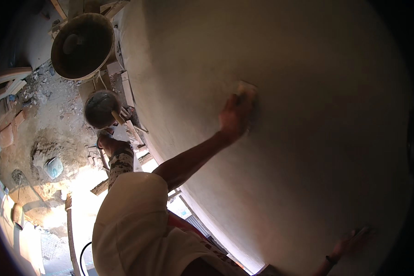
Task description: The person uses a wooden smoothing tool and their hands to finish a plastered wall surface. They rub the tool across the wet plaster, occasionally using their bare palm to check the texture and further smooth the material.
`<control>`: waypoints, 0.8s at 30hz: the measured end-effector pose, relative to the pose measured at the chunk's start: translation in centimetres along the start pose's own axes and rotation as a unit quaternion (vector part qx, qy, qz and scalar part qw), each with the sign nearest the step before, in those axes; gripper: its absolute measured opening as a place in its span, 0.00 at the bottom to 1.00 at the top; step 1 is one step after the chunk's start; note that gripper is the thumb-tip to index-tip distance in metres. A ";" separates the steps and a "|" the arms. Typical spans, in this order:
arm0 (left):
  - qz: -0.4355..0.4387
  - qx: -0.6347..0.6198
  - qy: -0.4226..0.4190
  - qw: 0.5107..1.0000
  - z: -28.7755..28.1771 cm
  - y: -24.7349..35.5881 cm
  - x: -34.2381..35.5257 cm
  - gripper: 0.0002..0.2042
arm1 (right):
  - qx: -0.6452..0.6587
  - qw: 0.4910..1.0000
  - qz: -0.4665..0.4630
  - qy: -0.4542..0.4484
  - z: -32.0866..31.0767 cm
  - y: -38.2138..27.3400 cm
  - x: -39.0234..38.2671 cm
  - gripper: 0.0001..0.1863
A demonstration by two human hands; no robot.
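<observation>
My left hand (234,110) grips a pale, flat block-like tool (247,89), blurred, against the smooth plastered wall (308,92). My forearm stretches up to it across the wall. At the lower right my right hand (352,241) lies against the same wall with its fingers stretched out, a dark band at the wrist. Left of my left arm, below me, a grey metal bowl (96,106) has a wooden handle (118,117) lying across its side. My foot (108,142), under patterned trousers, is beside the bowl.
A large dark pan (83,34) rests among timber at the top left. Far below lie rubble (73,101), bricks (9,129), a blue-grey sack or pail (54,168) and a wooden-handled tool (17,214). A wooden pole (70,234) runs along the sunlit lower left.
</observation>
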State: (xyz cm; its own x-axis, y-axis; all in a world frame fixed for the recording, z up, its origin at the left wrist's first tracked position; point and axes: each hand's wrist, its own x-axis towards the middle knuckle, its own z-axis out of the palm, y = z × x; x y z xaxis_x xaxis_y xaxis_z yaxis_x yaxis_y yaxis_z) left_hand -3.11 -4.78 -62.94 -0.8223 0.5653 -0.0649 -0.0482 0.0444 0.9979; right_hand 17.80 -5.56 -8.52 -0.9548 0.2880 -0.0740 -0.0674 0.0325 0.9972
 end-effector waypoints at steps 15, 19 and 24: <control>0.103 -0.073 -0.002 0.992 -0.3 15.2 3.5 0.19 | 0.064 0.995 0.072 0.031 0.0 0.2 0.9 0.27; 0.402 0.068 0.127 0.904 -3.0 26.8 9.2 0.25 | 0.081 0.992 0.090 0.023 -0.5 0.3 0.8 0.26; 0.245 0.074 0.118 0.959 -4.8 20.9 14.2 0.29 | 0.096 0.991 0.082 0.038 -0.3 0.0 1.7 0.26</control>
State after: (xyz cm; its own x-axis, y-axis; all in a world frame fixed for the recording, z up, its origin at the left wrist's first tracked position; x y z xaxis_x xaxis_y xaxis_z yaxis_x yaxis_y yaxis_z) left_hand -18.54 0.20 -42.91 -0.8314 0.3472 0.4339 0.4443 -0.0536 0.8943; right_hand 16.06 -5.34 -8.67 -0.9682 0.2308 0.0967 0.1389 0.1742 0.9749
